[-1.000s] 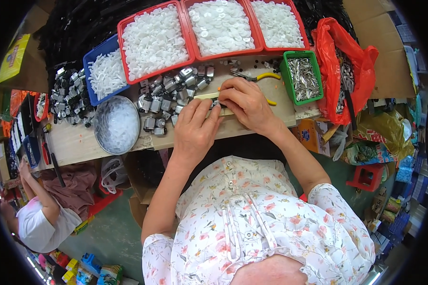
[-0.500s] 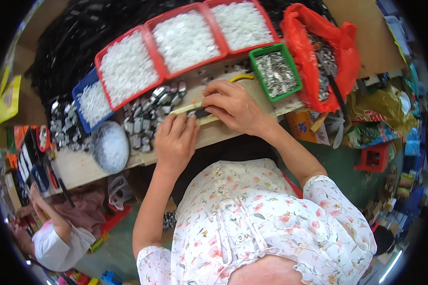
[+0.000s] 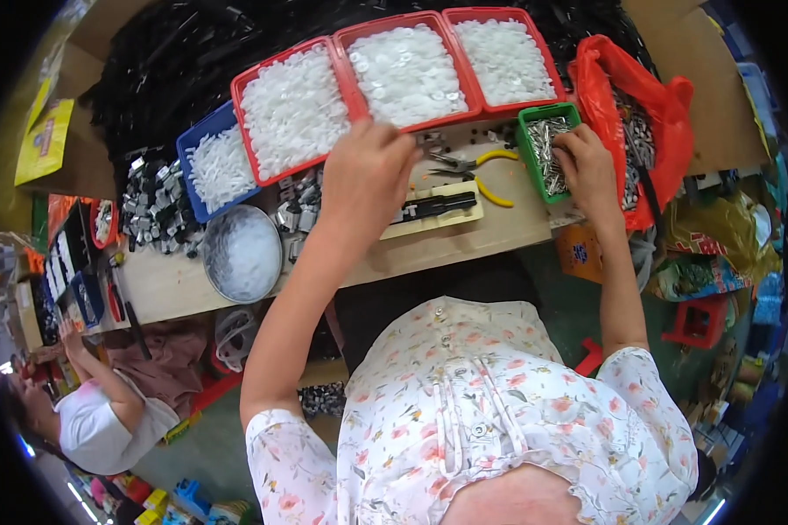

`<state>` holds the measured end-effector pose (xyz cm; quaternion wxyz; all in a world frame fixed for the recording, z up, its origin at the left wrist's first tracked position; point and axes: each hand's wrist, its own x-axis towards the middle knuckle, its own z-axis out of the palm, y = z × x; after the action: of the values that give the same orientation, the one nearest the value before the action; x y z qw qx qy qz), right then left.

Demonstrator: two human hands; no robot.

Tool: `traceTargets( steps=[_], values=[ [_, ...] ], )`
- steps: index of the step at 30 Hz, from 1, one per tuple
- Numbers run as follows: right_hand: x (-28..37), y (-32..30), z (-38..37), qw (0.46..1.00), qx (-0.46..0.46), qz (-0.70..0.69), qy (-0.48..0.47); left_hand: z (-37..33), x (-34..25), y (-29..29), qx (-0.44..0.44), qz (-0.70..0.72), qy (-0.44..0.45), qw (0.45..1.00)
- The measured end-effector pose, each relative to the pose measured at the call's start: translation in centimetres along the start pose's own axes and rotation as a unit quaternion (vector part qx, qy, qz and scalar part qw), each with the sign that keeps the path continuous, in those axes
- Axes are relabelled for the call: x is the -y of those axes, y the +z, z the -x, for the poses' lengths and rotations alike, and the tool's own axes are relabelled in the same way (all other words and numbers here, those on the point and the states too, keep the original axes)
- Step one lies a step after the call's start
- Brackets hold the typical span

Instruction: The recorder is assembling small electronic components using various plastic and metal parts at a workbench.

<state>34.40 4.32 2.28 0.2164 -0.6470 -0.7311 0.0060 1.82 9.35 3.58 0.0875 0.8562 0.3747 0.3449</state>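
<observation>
My left hand (image 3: 368,179) is over the front edge of the red trays, between a red tray of white plastic pieces (image 3: 293,109) and the middle red tray of white discs (image 3: 404,74). Its fingers are smeared by motion. My right hand (image 3: 590,171) reaches into a green tray (image 3: 523,140), fingertips bent together among small metal pins (image 3: 547,144); whatever they pinch is hidden. Between my arms, a long black part (image 3: 446,205) lies in a cream-coloured holder (image 3: 403,229) on the table. Pliers with yellow handles (image 3: 496,156) rest behind it.
Another red tray (image 3: 506,61) and a blue tray (image 3: 223,166) hold white pieces. A round metal bowl (image 3: 243,254) stands beside heaped metal parts (image 3: 156,210). Black parts (image 3: 184,79) pile up behind. A red bag (image 3: 674,114) sits at right; a person (image 3: 105,420) works at left.
Both hands have left the holder. My left hand moved up to the red trays, my right hand rightward into the green tray. The view has shifted, so the table things appear further right.
</observation>
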Motion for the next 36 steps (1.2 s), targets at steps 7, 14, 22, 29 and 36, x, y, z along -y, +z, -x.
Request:
traceTargets(
  steps=[7,14,22,29,36],
  values=[
    [0.7,0.2,-1.3,1.000,0.005,-0.002,-0.008,-3.7,4.5,2.1,0.004,-0.075,0.030,0.997],
    [0.9,-1.5,-0.5,0.992,0.030,-0.102,0.061,-5.4,5.1,3.5,0.043,-0.083,0.043,0.995],
    [2.4,-0.6,-1.3,0.975,-0.032,-0.220,0.022,-5.9,4.4,3.0,0.039,-0.106,0.052,0.992],
    [8.5,0.8,-3.5,0.927,0.006,-0.375,0.000,-3.3,0.8,1.5,-0.045,0.133,-0.171,0.975],
    [12.4,2.4,-4.1,0.875,0.122,-0.466,0.052,0.6,-2.1,1.4,-0.102,0.341,-0.288,0.889]
  ],
)
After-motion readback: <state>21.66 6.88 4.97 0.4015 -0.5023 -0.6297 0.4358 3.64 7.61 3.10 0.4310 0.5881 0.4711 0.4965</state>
